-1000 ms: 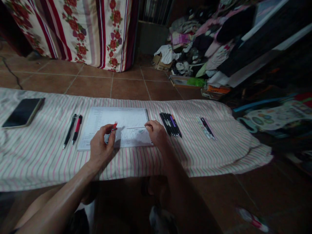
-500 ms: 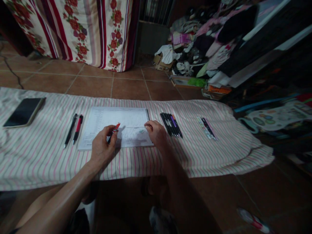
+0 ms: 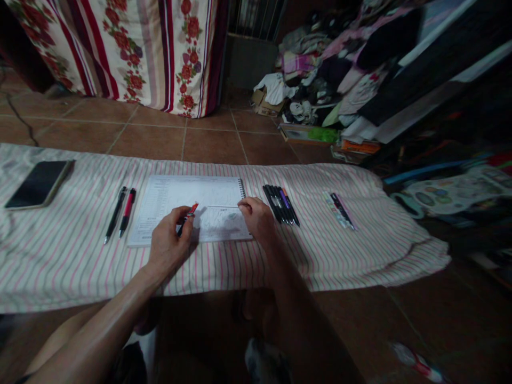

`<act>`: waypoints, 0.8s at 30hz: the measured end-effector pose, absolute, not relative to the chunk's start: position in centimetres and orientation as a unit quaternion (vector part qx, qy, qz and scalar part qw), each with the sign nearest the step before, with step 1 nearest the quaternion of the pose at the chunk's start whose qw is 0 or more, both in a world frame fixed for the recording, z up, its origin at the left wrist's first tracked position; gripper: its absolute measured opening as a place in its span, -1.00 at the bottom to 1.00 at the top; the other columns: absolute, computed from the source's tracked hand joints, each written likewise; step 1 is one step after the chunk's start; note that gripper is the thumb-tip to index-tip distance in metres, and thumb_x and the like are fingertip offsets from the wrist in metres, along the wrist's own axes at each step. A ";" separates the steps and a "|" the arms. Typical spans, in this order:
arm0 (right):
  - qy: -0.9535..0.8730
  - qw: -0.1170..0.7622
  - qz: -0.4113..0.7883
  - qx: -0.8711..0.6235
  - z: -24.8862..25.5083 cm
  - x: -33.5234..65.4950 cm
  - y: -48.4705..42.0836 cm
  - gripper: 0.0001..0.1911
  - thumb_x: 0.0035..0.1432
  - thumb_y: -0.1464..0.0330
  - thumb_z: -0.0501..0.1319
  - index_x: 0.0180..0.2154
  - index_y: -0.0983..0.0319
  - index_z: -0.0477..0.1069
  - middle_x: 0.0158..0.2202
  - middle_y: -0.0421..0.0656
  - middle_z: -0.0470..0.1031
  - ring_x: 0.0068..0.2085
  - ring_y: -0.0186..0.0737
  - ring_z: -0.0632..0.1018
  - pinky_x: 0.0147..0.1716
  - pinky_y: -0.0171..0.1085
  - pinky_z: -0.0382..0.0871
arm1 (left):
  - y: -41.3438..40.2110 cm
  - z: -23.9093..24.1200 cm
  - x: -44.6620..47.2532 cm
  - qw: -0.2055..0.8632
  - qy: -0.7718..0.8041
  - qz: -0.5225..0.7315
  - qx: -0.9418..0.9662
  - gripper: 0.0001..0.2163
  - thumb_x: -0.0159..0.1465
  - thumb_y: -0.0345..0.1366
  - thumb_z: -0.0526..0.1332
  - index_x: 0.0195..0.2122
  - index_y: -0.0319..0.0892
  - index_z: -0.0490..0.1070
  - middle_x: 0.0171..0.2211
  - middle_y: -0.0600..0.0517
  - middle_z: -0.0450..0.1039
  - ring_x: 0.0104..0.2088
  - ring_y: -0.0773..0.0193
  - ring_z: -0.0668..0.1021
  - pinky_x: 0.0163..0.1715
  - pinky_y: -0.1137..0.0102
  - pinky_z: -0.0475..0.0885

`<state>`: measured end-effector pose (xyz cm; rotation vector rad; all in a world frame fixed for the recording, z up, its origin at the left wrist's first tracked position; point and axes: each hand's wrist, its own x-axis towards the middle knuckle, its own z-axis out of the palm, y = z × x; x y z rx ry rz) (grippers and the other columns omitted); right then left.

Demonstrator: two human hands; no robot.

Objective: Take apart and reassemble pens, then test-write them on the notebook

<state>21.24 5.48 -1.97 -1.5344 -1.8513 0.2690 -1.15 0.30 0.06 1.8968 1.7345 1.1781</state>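
From the head view: gripping a red-tipped pen [image 3: 192, 211] in the left hand [image 3: 170, 237], with thumb and fingers closed on it and with the red end slanting up to the right. Pinching a thin pale stick [image 3: 222, 206] in the right hand [image 3: 258, 220], with its free end reaching leftward toward the pen but apart from it. Cannot tell whether touching the paper below. Holding both over a notebook [image 3: 192, 188], bound by a spiral [image 3: 241, 188] along its right edge. Just right of that, showing a row of pens [image 3: 280, 205], mostly dark; farther right, some slim items [image 3: 341, 210], too blurred to name. Left of the notebook, lying side by side, a black pen [image 3: 115, 216] and a red-and-black pen [image 3: 127, 213]. At far left, a phone [image 3: 38, 184]. All lying on striped cloth [image 3: 224, 272]. Beyond, hanging above floor tiles [image 3: 212, 144], a flowered curtain [image 3: 132, 53].
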 end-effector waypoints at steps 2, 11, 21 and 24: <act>-0.704 0.373 0.129 -0.591 -1.7 21.3 5.5 -0.85 0.06 0.45 0.09 -0.41 0.21 0.44 -0.38 -0.12 0.52 -0.29 -0.19 0.51 -0.21 -0.24 0.35 | 0.3 0.1 -1.2 0.156 0.610 0.408 0.661 -0.78 0.22 -0.21 0.09 -0.16 -0.14 0.39 -0.30 -0.03 0.55 -0.33 0.18 0.54 -0.27 0.25 0.43; -0.615 0.461 0.285 -0.573 -1.1 21.5 5.7 -0.85 0.03 0.35 0.12 -0.37 0.23 0.44 -0.41 -0.17 0.52 -0.40 -0.26 0.52 -0.37 -0.32 0.37 | 0.9 -0.4 -1.9 0.206 0.619 0.373 0.660 -0.78 0.17 -0.22 0.10 -0.25 -0.12 0.49 -0.45 0.01 0.54 -0.47 0.21 0.54 -0.42 0.32 0.43; -0.653 0.464 0.210 -0.560 -0.3 21.0 5.3 -0.84 0.04 0.37 0.10 -0.40 0.22 0.45 -0.37 -0.15 0.51 -0.32 -0.23 0.51 -0.25 -0.28 0.36 | 1.2 -1.2 -2.3 0.212 0.586 0.410 0.666 -0.75 0.20 -0.21 0.09 -0.22 -0.12 0.52 -0.30 -0.06 0.57 -0.29 0.11 0.58 -0.26 0.21 0.46; -0.665 0.462 0.196 -0.553 -0.3 20.9 5.3 -0.84 0.07 0.38 0.09 -0.39 0.23 0.45 -0.37 -0.14 0.50 -0.31 -0.24 0.50 -0.24 -0.29 0.36 | 1.1 -1.3 -2.3 0.211 0.582 0.403 0.674 -0.75 0.21 -0.21 0.09 -0.21 -0.11 0.52 -0.30 -0.06 0.56 -0.29 0.11 0.57 -0.26 0.21 0.45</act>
